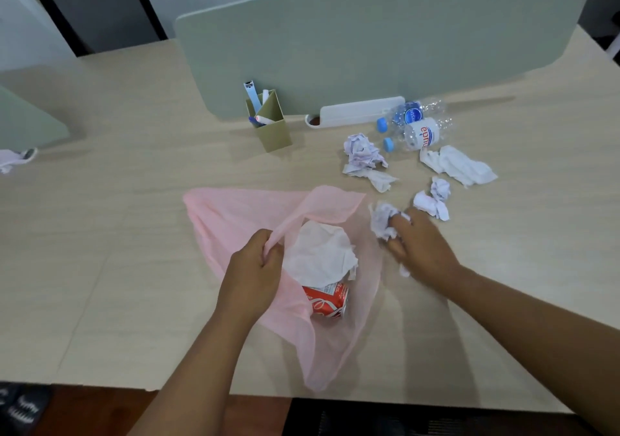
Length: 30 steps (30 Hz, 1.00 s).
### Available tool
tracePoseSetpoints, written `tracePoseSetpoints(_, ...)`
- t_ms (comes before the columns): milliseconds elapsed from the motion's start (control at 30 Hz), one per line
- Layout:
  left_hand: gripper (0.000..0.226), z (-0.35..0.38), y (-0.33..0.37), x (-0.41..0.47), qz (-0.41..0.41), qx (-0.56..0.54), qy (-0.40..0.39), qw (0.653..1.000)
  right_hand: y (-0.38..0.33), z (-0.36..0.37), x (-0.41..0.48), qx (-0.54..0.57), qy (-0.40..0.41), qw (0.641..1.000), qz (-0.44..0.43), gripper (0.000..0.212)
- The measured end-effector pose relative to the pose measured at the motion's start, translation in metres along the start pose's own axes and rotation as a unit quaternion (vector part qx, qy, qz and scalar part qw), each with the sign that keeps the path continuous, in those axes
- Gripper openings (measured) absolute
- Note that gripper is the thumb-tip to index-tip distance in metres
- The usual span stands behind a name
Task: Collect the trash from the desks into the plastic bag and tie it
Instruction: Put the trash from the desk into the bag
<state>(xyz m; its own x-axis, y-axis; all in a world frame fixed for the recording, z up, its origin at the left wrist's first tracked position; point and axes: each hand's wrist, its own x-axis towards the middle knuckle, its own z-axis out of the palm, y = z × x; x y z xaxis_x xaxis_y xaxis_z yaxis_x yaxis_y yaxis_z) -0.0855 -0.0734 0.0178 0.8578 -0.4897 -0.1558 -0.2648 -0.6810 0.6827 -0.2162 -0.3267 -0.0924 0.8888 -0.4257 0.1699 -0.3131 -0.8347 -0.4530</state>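
Observation:
A pink plastic bag [231, 214] lies on the desk with its mouth held up. My left hand [255, 268] pinches the bag's near rim. Inside the bag I see a crumpled white paper [318, 254] and a crushed red soda can [327, 303]. My right hand [422, 244] is closed around a crumpled paper ball [382, 219] just right of the bag's opening. Further right and back lie more crumpled tissues [364, 154] [459, 165] [436, 197] and two crushed clear water bottles [419, 132] with blue caps.
A tan pen holder [271, 127] with pens stands behind the bag. A white tray [355, 112] sits at the foot of the grey-green divider panel [369, 33]. The desk's front edge runs near the bottom, with a dark chair [402, 419] below it.

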Motion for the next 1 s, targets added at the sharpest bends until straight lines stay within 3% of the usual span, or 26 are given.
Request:
tracePoseSetpoints(200,0.008,-0.011,0.008,-0.004,-0.006,0.006,0.014,1.000,-0.121,0.022,-0.004,0.009,-0.090,0.983,-0.159,0.036)
tracePoseSetpoints(267,0.005,-0.013,0.015,-0.004,-0.007,-0.010,0.049,0.999,-0.141,0.032,0.006,-0.004,-0.129,0.978,-0.164,0.040)
tracePoseSetpoints(367,0.007,-0.011,0.023,-0.006,-0.001,-0.003,0.058,0.998,-0.143,0.043,0.015,0.013,-0.236,0.961,-0.142,0.066)
tracePoseSetpoints(500,0.009,-0.010,0.022,-0.007,0.004,0.012,0.058,0.998,-0.113,0.025,0.011,0.090,-0.177,0.965,-0.169,0.076)
tracePoseSetpoints(633,0.009,-0.006,0.016,-0.006,-0.001,0.013,0.052,0.999,-0.053,-0.011,0.009,0.079,-0.043,0.980,-0.178,0.058)
tracePoseSetpoints(700,0.009,-0.002,0.013,-0.005,-0.002,0.016,0.050,0.999,-0.016,-0.017,0.019,0.021,0.023,0.991,-0.129,0.057)
tracePoseSetpoints(767,0.009,0.001,0.010,-0.004,-0.003,0.020,0.047,0.999,0.024,-0.022,0.034,-0.069,0.038,0.997,-0.025,0.074)
tracePoseSetpoints(900,0.008,0.008,0.004,-0.002,-0.006,0.024,0.032,0.999,0.092,-0.032,0.055,-0.183,-0.074,0.970,0.141,0.107)
tracePoseSetpoints(1000,0.007,0.013,0.000,0.002,-0.011,0.026,0.035,0.999,0.111,-0.027,0.065,-0.184,-0.115,0.959,0.182,0.102)
